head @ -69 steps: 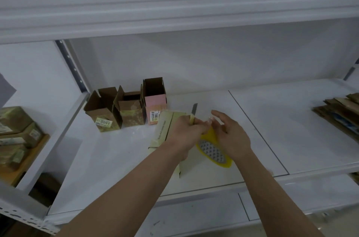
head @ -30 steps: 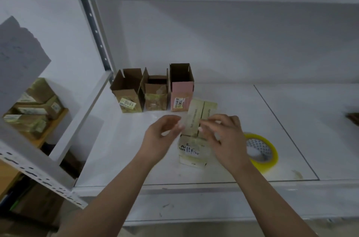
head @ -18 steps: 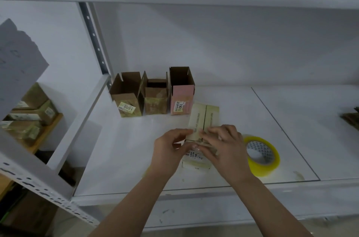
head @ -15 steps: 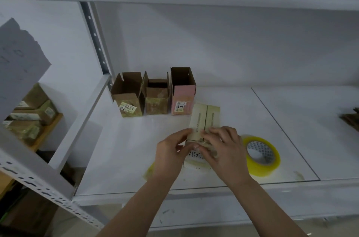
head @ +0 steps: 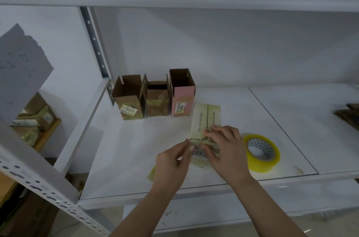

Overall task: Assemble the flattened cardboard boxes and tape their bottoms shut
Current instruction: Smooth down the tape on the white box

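Item: pale box [head: 206, 120], front of shelf [head: 126, 149], closed flaps facing up. My left hand [head: 172, 163] pinches its near left edge; my right hand [head: 226, 151] presses curled fingers on the flaps. Tape roll [head: 261, 152] just right of my right hand. Three open boxes [head: 155, 98] stand behind.

Pale box [head: 206, 120], flaps closed, on shelf [head: 136, 149]
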A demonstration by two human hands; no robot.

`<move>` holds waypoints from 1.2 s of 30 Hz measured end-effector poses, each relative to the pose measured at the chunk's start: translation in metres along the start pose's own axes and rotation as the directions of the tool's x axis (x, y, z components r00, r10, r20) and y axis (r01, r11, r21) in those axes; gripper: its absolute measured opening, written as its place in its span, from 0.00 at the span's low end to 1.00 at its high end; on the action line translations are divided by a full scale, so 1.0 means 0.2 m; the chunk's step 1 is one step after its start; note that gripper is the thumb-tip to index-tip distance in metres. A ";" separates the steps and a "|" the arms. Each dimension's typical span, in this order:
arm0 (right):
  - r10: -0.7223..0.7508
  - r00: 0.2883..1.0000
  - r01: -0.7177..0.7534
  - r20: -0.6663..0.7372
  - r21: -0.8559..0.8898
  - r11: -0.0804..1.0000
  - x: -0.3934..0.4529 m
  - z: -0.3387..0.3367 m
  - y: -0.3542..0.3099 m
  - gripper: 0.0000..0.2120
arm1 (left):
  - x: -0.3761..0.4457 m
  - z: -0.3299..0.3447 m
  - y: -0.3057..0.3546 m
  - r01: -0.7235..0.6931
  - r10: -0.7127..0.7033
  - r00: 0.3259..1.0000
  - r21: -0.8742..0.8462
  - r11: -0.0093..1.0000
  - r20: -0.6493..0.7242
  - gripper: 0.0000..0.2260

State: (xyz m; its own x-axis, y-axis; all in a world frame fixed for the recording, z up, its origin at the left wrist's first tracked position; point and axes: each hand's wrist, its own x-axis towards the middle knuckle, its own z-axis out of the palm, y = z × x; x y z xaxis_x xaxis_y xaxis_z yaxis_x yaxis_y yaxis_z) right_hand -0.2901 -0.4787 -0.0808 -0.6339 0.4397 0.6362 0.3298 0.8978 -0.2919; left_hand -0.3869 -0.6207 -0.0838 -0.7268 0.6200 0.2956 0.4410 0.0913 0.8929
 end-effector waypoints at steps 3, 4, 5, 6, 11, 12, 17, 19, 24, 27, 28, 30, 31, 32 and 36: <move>0.005 1.000 -0.005 0.002 0.012 1.000 0.00 0.00 0.00 0.17 | 0.05 -0.05 -0.03 0.265 -0.266 0.963 -0.260 0.929 0.029 0.07; 0.008 1.000 -0.008 0.004 0.020 1.000 0.00 -0.01 0.00 0.17 | 0.07 -0.06 -0.04 0.275 -0.273 0.961 -0.239 0.931 0.042 0.06; 0.012 1.000 -0.012 0.008 0.028 1.000 0.00 -0.01 0.00 0.17 | 0.09 -0.07 -0.05 0.253 -0.246 0.967 -0.186 0.949 0.061 0.05; 0.015 1.000 -0.016 0.014 0.036 0.999 0.00 -0.01 -0.01 0.17 | 0.11 -0.07 -0.05 0.218 -0.208 0.975 -0.138 0.966 0.083 0.04; 0.002 0.998 -0.005 0.057 0.057 0.998 0.03 -0.03 -0.01 0.17 | 0.23 -0.09 -0.02 0.017 -0.035 0.983 0.101 0.995 0.181 0.05; -0.001 0.998 -0.003 0.059 0.059 0.998 0.03 -0.04 0.00 0.15 | 0.26 -0.10 -0.01 -0.011 -0.028 0.976 0.180 0.984 0.217 0.06; -0.013 0.997 0.005 0.082 0.087 0.996 0.02 -0.05 0.00 0.16 | 0.32 -0.10 0.10 -0.136 -0.058 0.938 0.518 0.845 0.342 0.14; -0.010 0.996 0.001 0.089 0.106 0.994 0.02 -0.05 0.00 0.17 | 0.31 -0.06 0.13 -0.137 -0.089 0.936 0.585 0.800 0.342 0.18; -0.018 0.994 0.005 0.106 0.120 0.993 0.02 -0.05 0.02 0.19 | 0.38 -0.05 0.20 -0.098 -0.203 0.903 0.641 0.761 0.380 0.20; -0.026 0.995 0.013 0.098 0.137 0.991 0.03 -0.05 0.03 0.18 | 0.39 -0.06 0.22 -0.098 -0.231 0.877 0.628 0.772 0.421 0.18; -0.026 0.995 0.012 0.095 0.141 0.990 0.03 -0.05 0.04 0.18 | 0.39 -0.07 0.22 -0.090 -0.237 0.870 0.611 0.787 0.432 0.18; -0.024 0.992 0.004 0.125 0.158 0.987 0.02 -0.05 0.06 0.20 | 0.40 -0.10 0.21 -0.089 -0.233 0.857 0.577 0.812 0.460 0.15; -0.030 0.989 0.006 0.144 0.167 0.986 0.01 -0.05 0.07 0.21 | 0.40 -0.11 0.21 -0.106 -0.226 0.852 0.578 0.809 0.472 0.14; -0.039 0.986 0.009 0.162 0.178 0.984 0.00 -0.06 0.08 0.22 | 0.39 -0.13 0.21 -0.125 -0.219 0.853 0.592 0.796 0.473 0.13; 0.076 0.971 -0.132 0.225 0.245 0.960 -0.02 -0.10 0.07 0.31 | 0.35 -0.13 0.23 -0.199 -0.083 0.912 0.610 0.767 0.402 0.27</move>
State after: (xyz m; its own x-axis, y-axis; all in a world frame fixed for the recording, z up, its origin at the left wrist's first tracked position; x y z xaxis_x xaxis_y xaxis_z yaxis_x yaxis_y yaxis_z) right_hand -0.2687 -0.4694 -0.0728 -0.7482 0.5012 0.4348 0.2292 0.8102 -0.5395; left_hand -0.4315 -0.5936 -0.0125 -0.4879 0.8709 0.0588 0.8038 0.4220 0.4193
